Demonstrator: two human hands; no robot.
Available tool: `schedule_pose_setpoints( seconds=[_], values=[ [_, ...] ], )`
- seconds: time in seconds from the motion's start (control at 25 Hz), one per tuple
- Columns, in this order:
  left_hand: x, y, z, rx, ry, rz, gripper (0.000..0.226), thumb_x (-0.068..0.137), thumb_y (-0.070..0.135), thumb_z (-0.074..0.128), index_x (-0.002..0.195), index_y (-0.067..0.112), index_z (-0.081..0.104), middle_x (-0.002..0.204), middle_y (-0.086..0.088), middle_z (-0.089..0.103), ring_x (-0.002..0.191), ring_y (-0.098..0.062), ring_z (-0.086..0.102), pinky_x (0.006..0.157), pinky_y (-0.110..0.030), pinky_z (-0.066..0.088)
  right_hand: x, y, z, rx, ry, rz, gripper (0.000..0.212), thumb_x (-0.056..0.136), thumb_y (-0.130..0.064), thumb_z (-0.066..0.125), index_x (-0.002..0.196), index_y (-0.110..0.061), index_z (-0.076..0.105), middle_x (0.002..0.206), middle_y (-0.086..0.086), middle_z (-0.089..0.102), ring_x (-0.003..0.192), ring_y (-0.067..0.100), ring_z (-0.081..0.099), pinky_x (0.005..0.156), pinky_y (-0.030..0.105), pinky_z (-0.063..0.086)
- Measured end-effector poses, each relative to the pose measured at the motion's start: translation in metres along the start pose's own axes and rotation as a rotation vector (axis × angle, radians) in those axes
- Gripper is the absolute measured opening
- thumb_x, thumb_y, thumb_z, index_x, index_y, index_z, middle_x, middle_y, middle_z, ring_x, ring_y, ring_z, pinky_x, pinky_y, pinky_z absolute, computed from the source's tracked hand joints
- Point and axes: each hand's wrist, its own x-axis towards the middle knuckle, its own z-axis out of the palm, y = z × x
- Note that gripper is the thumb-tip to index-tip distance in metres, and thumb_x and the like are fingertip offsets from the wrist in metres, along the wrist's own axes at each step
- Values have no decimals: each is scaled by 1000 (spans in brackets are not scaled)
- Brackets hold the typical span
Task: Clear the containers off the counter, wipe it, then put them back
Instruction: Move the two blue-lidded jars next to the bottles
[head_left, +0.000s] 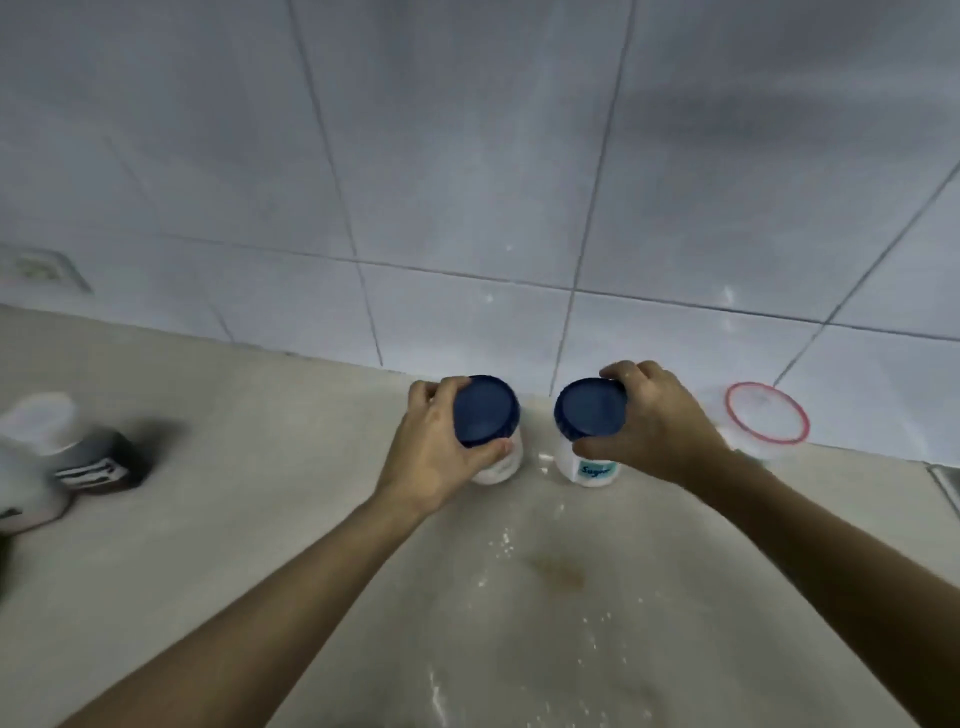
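Observation:
Two white jars with dark blue lids stand side by side on the beige counter (260, 499), close to the tiled wall. My left hand (431, 447) grips the left jar (485, 413) around its lid. My right hand (654, 421) grips the right jar (589, 410), whose label reads "Sugar". A clear container with a red-rimmed lid (766, 413) stands to the right, against the wall. White powder and a brown stain (563, 571) lie on the counter in front of the jars.
At the left edge, blurred, are a dark bottle with a white cap (78, 441) and a white object beside it. A wall socket (39, 270) sits on the tiles at far left. A metal edge (948, 483) shows at far right.

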Motion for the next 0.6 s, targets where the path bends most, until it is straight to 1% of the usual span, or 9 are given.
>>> schedule_pose_setpoints(
  seconds=[0.08, 0.12, 0.2, 0.28, 0.36, 0.48, 0.6],
  values=[
    [-42, -43, -59, -22, 84, -93, 78, 64, 45, 81, 131, 28, 45, 126, 6, 41, 108, -8, 48, 93, -24, 43, -20, -59, 21, 179, -21, -45, 88, 54, -49, 82, 128, -20, 45, 116, -2, 50, 106, 17, 48, 82, 27, 44],
    [-61, -66, -91, -12, 129, -138, 78, 60, 50, 81, 128, 30, 47, 124, 6, 43, 108, -8, 49, 92, -23, 43, -28, -91, 36, 243, -35, -82, 88, 54, -49, 82, 129, -22, 45, 117, -5, 49, 106, 14, 48, 84, 27, 46],
    [-92, -107, -149, 40, 205, -215, 79, 57, 55, 80, 125, 32, 49, 121, 6, 46, 106, -8, 49, 89, -22, 41, -33, -153, 65, 322, -69, -163, 89, 53, -48, 82, 130, -25, 44, 120, -7, 48, 110, 12, 46, 89, 29, 47],
    [-113, -140, -196, 108, 241, -275, 76, 61, 48, 83, 126, 30, 49, 120, 7, 45, 108, -10, 48, 90, -23, 39, -31, -209, 92, 328, -118, -229, 89, 54, -47, 81, 131, -25, 43, 123, -7, 47, 113, 13, 44, 92, 29, 45],
    [-125, -168, -230, 173, 248, -288, 76, 62, 44, 83, 128, 28, 48, 120, 4, 44, 111, -15, 49, 92, -24, 38, -24, -259, 116, 302, -160, -273, 90, 54, -47, 80, 132, -25, 42, 124, -6, 47, 115, 14, 43, 93, 30, 44],
    [-136, -206, -260, 272, 254, -298, 77, 63, 50, 79, 129, 29, 46, 127, 3, 44, 113, -20, 53, 93, -31, 45, -19, -323, 149, 265, -201, -330, 88, 53, -46, 81, 130, -25, 43, 123, -4, 48, 115, 16, 45, 93, 32, 45],
    [-140, -233, -271, 361, 271, -303, 78, 64, 57, 75, 129, 29, 44, 131, 3, 43, 113, -23, 56, 89, -36, 49, -15, -360, 173, 250, -197, -384, 84, 51, -43, 82, 125, -24, 48, 120, -3, 51, 112, 17, 47, 90, 31, 46]
  ],
)
